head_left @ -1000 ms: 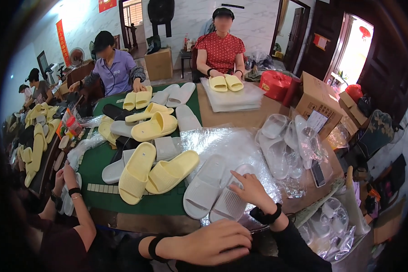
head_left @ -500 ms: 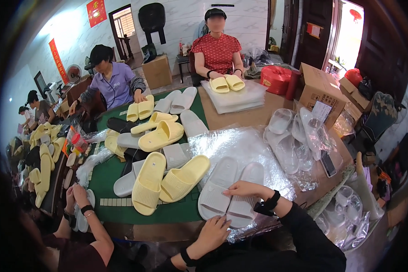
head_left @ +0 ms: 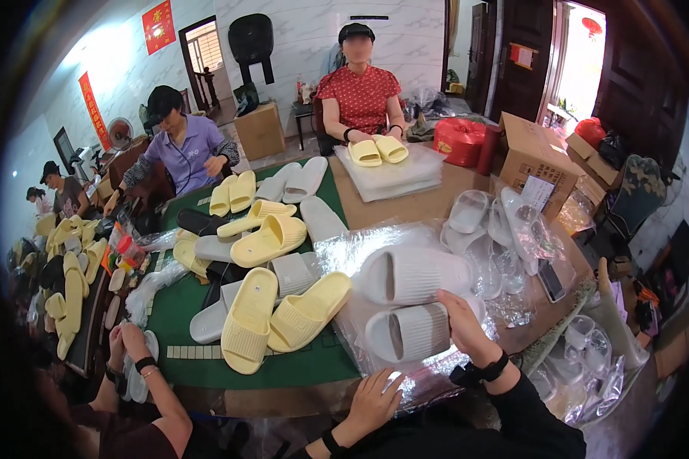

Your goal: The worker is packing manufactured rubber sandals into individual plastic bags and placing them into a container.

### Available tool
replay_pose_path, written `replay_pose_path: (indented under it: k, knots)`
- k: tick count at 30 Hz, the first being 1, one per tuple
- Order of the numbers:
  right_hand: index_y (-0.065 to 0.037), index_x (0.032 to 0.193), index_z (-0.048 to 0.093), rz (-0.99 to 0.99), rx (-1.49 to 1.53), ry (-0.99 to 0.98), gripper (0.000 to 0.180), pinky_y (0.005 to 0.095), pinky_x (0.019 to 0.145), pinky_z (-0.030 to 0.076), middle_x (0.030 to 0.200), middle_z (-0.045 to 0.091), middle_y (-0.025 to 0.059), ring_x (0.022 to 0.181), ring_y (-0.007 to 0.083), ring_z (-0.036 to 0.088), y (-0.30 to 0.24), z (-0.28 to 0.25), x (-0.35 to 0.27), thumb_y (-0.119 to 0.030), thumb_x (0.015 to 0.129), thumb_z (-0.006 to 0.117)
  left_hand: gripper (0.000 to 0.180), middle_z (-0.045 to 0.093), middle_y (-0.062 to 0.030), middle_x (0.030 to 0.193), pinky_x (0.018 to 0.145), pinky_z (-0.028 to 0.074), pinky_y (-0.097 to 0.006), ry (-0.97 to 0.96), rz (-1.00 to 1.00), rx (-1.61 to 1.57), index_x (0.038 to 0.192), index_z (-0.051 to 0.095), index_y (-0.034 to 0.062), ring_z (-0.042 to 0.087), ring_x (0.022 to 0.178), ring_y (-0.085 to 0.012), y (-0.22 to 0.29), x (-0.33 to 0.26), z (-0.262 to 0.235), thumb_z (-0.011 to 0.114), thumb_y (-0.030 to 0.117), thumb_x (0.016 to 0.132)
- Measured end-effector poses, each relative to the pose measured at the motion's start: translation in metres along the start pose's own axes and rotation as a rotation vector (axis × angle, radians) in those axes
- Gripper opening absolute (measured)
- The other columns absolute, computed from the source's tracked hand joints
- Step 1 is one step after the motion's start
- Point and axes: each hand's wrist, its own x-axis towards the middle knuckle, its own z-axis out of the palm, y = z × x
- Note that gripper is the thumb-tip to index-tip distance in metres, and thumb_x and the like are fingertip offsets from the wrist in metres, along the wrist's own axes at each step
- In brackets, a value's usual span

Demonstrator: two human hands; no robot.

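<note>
A pair of light grey slide slippers (head_left: 425,333) lies turned sideways, heels to the left, over a clear plastic sheet (head_left: 344,249). My right hand (head_left: 467,325) grips them at the toe end, with fingers over the ribbed straps. The upper slipper is blurred by motion. Near the table's front edge my left hand (head_left: 375,399) is open, fingers spread, just below the slippers and holding nothing. To its left lie two pale yellow slippers (head_left: 310,312) on a green mat (head_left: 199,363).
More yellow and grey slippers (head_left: 272,239) crowd the mat. Clear-wrapped slippers (head_left: 475,210) and a phone (head_left: 551,281) lie right. Across the table a person in red holds yellow slippers (head_left: 378,151) over stacked plastic sheets (head_left: 398,180). Another person's hands (head_left: 130,343) work at left.
The grey slippers have turned from upright to sideways and shifted up and right with my right hand. My left hand has come away from them. The person in purple has drawn a hand back.
</note>
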Motion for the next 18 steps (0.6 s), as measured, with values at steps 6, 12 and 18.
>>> replay_pose_path:
  k: [6, 12, 18]
  knots:
    - [-0.002, 0.122, 0.047, 0.199, 0.358, 0.025, 0.038, 0.0321, 0.093, 0.042, 0.119, 0.056, 0.0076, 0.107, 0.0192, 0.055, 0.017, -0.001, -0.024, -0.028, 0.096, 0.041, 0.029, 0.051, -0.0156, 0.12, 0.092, 0.037, -0.048, -0.054, 0.005, 0.151, 0.109, 0.063, 0.0174, 0.046, 0.114, -0.0366, -0.008, 0.008, 0.02, 0.063, 0.026, 0.082]
    - [-0.003, 0.124, 0.045, 0.252, 0.532, 0.03, 0.039, 0.0332, 0.098, 0.038, 0.116, 0.056, 0.0087, 0.106, 0.0188, 0.052, 0.054, -0.008, -0.014, -0.028, 0.095, 0.043, 0.025, 0.05, -0.0136, 0.124, 0.1, 0.03, -0.055, -0.161, 0.055, 0.209, 0.102, 0.066, 0.0193, 0.04, 0.123, -0.0386, -0.014, 0.007, 0.034, 0.062, 0.033, 0.082]
    - [0.0, 0.122, 0.036, 0.243, 0.088, -0.069, 0.036, 0.0282, 0.077, 0.049, 0.098, 0.059, 0.0089, 0.082, 0.0175, 0.058, 0.051, -0.023, -0.023, -0.013, 0.092, 0.052, 0.025, 0.048, -0.0115, 0.125, 0.099, 0.028, -0.058, -0.168, 0.033, 0.212, 0.102, 0.065, 0.0223, 0.036, 0.126, -0.0385, -0.021, 0.004, 0.039, 0.064, 0.033, 0.08]
